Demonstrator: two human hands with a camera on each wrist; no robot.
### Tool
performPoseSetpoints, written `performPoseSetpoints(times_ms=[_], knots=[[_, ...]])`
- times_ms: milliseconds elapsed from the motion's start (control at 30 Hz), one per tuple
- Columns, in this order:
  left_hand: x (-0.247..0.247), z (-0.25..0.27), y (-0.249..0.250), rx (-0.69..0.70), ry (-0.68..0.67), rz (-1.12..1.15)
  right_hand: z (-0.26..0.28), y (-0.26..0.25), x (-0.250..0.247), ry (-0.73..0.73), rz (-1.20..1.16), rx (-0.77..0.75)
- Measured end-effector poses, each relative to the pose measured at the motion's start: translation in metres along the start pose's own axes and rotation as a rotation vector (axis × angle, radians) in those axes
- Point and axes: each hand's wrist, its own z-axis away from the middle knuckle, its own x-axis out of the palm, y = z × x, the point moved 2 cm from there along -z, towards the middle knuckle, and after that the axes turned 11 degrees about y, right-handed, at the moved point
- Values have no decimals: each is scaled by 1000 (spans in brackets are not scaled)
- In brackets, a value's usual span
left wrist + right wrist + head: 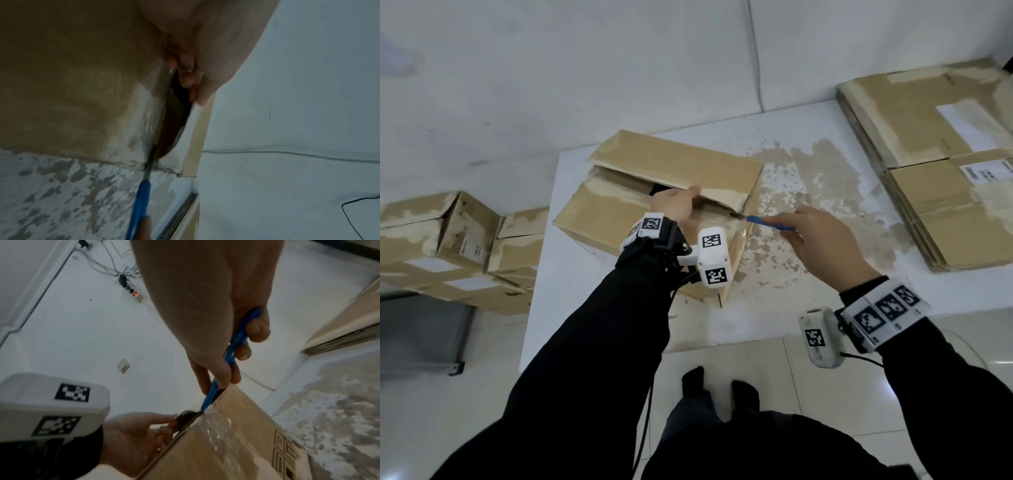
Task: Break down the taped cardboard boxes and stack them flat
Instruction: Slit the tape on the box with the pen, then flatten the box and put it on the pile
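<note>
A brown cardboard box (619,212) stands on the white table (571,287), its top seam partly split. My left hand (678,202) grips the edge of the far top flap (674,161), fingers hooked under it into the dark gap (179,104). My right hand (822,240) holds a blue utility knife (767,221); the blade tip meets the taped seam at the box's right end. In the right wrist view the knife (236,350) enters the clear tape (216,423) on the box corner, with the left hand's fingers (156,421) just beside it.
A stack of flattened boxes (941,161) lies at the table's right. Several taped boxes (455,246) sit piled on the floor to the left. The tabletop (808,192) is worn brown in patches. A power strip and cables (133,293) lie on the floor beyond.
</note>
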Motion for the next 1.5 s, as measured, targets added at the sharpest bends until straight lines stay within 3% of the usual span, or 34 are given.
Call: performPoseSetpoints(times_ms=[67, 133, 267, 333, 433, 533, 633, 767, 900, 1000, 1133, 1267, 1433, 1500], knots=[[-1, 1, -1, 21, -16, 10, -3, -6, 5, 81, 111, -10], [-2, 2, 0, 41, -29, 29, -7, 2, 2, 158, 125, 81], [-4, 7, 3, 174, -16, -72, 6, 33, 7, 62, -252, 229], [-4, 8, 7, 260, -22, -171, 29, 55, 27, 59, -333, 392], [-12, 10, 15, 432, -24, -639, 65, 95, 69, 26, -205, 588], [-23, 13, 28, 629, -16, -1072, 80, 108, 92, -47, -77, 589], [-41, 22, 53, 834, 43, -1116, 67, 91, 88, 17, 29, 442], [-83, 48, 79, 974, -9, -1125, 17, 22, 50, 228, -311, 39], [-140, 77, 68, 840, -198, -1122, -6, -38, 51, 95, -369, -325], [-170, 87, 30, 733, -401, -1206, -10, -44, 61, 120, -236, -360], [-163, 70, -27, 659, -478, -1230, -49, -43, 39, 120, -204, -165], [-134, 32, -38, 1010, -333, -1319, -127, -29, 28, -29, -119, 54], [-111, -11, -37, 1040, -437, -1412, -164, -13, 59, -391, 89, 300], [-110, -16, -41, 1104, -433, -1414, -165, -21, 63, -454, 159, 366]])
